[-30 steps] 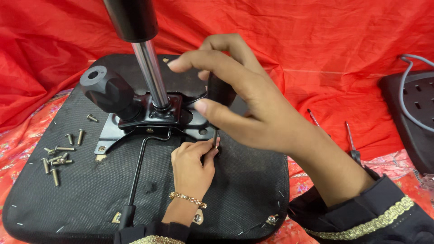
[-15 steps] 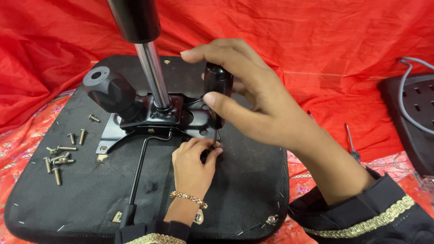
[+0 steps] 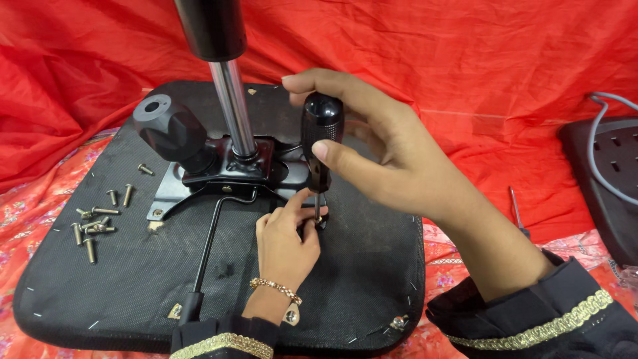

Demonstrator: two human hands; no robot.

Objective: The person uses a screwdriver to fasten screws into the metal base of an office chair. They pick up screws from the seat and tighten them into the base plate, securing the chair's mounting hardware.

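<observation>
My right hand grips the black handle of a screwdriver held upright, tip down at the corner of the black metal mechanism plate. My left hand, wearing a gold bracelet, pinches the screwdriver's shaft and a screw at the tip with its fingertips. The plate sits on the underside of a black chair seat. A chrome gas-lift column rises from the plate, with a large black knob on its left.
Several loose brass bolts lie on the seat's left part. A thin black lever rod runs down from the plate. Red cloth covers the floor and backdrop. A second screwdriver and a black panel with a grey cable lie at the right.
My right hand has swung the screwdriver from a tilted hold to upright, its handle now in plain view. My left fingertips stayed at the tip, steadying it.
</observation>
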